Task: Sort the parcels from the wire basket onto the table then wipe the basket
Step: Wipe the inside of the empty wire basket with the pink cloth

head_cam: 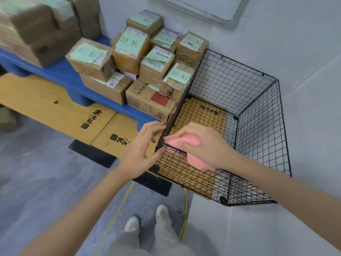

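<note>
My left hand (142, 150) grips the basket (262, 130) corner | right hand (203, 145) clutches pink cloth (191, 142) | wooden worktop (46, 100), grey floor (36, 182)

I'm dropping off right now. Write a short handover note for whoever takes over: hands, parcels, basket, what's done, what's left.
Left hand: grips the wire basket at its near left corner, steadying it.
Right hand: holds the pink cloth against the rim by that same corner.
Parcels: stacked on the blue pallet on the table, left of the basket; none shows inside the basket.
Done: sorting looks finished; wiping is under way.
Left: wipe the basket's other walls and floor. How much is wiped already cannot be told.
</note>
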Demonstrator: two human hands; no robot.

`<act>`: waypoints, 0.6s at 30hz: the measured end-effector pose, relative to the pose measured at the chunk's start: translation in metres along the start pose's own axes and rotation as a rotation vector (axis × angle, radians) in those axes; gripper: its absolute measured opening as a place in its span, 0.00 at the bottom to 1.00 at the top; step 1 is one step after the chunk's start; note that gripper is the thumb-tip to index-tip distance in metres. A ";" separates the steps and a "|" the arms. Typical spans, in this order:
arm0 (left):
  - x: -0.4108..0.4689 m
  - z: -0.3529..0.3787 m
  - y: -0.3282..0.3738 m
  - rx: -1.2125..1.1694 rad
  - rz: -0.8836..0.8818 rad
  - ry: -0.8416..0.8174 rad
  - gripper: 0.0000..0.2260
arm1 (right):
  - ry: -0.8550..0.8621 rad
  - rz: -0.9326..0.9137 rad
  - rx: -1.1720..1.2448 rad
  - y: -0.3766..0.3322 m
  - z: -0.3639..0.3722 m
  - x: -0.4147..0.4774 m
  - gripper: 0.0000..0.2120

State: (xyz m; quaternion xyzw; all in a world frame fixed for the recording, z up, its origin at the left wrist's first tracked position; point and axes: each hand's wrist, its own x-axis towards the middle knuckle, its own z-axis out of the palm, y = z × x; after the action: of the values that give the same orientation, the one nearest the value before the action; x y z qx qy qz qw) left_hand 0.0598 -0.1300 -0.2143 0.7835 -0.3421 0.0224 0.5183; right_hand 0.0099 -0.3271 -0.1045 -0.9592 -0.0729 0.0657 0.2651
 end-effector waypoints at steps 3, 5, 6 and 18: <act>-0.003 -0.004 -0.002 0.039 -0.081 0.034 0.22 | -0.041 -0.108 0.007 0.000 0.002 0.014 0.08; -0.002 -0.003 0.001 0.041 -0.122 0.067 0.22 | -0.096 -0.188 0.005 0.005 -0.002 0.018 0.09; -0.001 -0.001 0.004 0.039 -0.130 0.082 0.22 | -0.136 -0.212 0.030 0.010 -0.005 0.020 0.09; 0.006 0.021 0.030 0.174 -0.162 0.225 0.17 | -0.455 -0.153 0.347 0.065 0.001 0.039 0.07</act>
State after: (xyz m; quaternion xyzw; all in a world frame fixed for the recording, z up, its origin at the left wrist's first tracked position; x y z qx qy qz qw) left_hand 0.0411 -0.1572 -0.1972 0.8431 -0.2144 0.0977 0.4835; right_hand 0.0546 -0.3746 -0.1424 -0.8520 -0.1903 0.2702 0.4061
